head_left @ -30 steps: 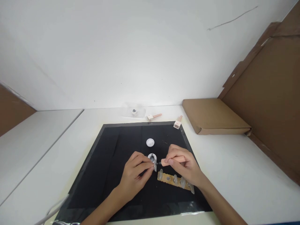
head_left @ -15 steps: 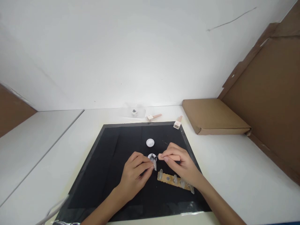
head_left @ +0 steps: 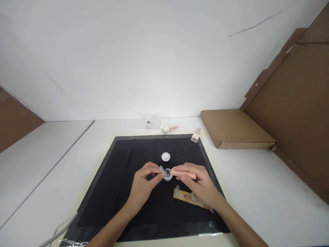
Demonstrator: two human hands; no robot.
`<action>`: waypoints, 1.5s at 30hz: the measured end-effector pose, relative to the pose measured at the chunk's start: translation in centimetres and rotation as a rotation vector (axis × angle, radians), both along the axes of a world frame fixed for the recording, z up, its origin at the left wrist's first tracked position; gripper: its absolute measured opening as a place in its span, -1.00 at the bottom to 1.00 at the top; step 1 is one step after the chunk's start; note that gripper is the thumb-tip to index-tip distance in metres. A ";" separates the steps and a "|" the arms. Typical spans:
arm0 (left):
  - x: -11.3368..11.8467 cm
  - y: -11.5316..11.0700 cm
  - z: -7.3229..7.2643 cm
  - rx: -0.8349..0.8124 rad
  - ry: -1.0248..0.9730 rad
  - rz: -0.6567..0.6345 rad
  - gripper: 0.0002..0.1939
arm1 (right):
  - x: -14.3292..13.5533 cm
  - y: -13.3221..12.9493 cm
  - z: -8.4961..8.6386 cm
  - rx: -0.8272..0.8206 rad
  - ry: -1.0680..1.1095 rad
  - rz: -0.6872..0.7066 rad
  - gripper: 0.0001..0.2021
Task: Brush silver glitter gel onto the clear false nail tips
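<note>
My left hand (head_left: 145, 180) pinches a greyish, see-through nail tip (head_left: 162, 171) between thumb and fingers, tilted over a small round white pot (head_left: 168, 177). Dark stuff shows inside the pot. Closed around a pink-handled brush (head_left: 183, 173), my right hand (head_left: 197, 178) points its dark end left towards the nail tip; whether the two touch is too small to make out. A round white lid (head_left: 166, 157) lies just beyond the pot. Below my right hand, a yellowish strip (head_left: 181, 194) carries several more greyish nail tips (head_left: 193, 197), partly hidden by the hand.
A black mat (head_left: 118, 178) covers the middle of the white table (head_left: 267, 192). Two white pieces with pink stems (head_left: 166, 129) (head_left: 195, 137) lie at its far edge, near a clear plastic piece (head_left: 155, 124). A flat cardboard box (head_left: 239, 128) sits at the back right.
The nail tip has turned and risen, now slanting up to the left. My left hand has shifted slightly left with its fingers rearranged; the brush has moved slightly left.
</note>
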State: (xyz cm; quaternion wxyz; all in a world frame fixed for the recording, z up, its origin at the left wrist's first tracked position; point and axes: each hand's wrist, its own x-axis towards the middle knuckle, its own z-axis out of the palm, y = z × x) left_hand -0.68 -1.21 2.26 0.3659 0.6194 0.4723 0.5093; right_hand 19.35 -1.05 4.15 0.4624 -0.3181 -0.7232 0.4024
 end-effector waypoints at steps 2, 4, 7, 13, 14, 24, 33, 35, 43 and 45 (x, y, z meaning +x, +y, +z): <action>0.1 0.1 0.1 -0.039 -0.043 -0.009 -0.96 | -0.2 0.0 0.1 0.080 -0.010 0.014 -0.80; 0.2 0.1 0.1 -0.063 -0.066 -0.013 -0.94 | -0.3 -0.1 0.2 0.144 -0.012 0.016 -0.79; 0.3 0.1 0.2 -0.095 -0.087 -0.015 -0.89 | -0.4 -0.2 0.2 0.196 -0.031 0.022 -0.77; 0.4 0.0 0.3 -0.116 -0.106 -0.027 -0.81 | -0.5 -0.2 0.2 0.239 -0.046 0.038 -0.76; 0.4 0.0 0.3 -0.116 -0.107 -0.028 -0.81 | -0.5 -0.2 0.3 0.237 -0.055 0.041 -0.76; 0.5 -0.1 0.8 -0.083 -0.064 -0.035 -0.82 | -0.4 -0.3 0.4 0.226 -0.117 0.050 -0.76; 0.6 -0.2 0.6 -0.042 -0.016 -0.024 -0.79 | -0.5 -0.3 0.3 0.247 -0.179 0.058 -0.75; 0.6 -0.2 0.5 -0.043 -0.020 -0.021 -0.78 | -0.5 -0.3 0.3 0.258 -0.188 0.048 -0.75; 0.6 -0.2 0.0 -0.033 -0.065 -0.044 -0.85 | -0.3 -0.2 -0.4 0.258 -0.169 -0.002 -0.75; 0.5 -0.2 -0.1 -0.022 -0.073 -0.054 -0.88 | -0.2 -0.2 -0.5 0.263 -0.158 -0.016 -0.75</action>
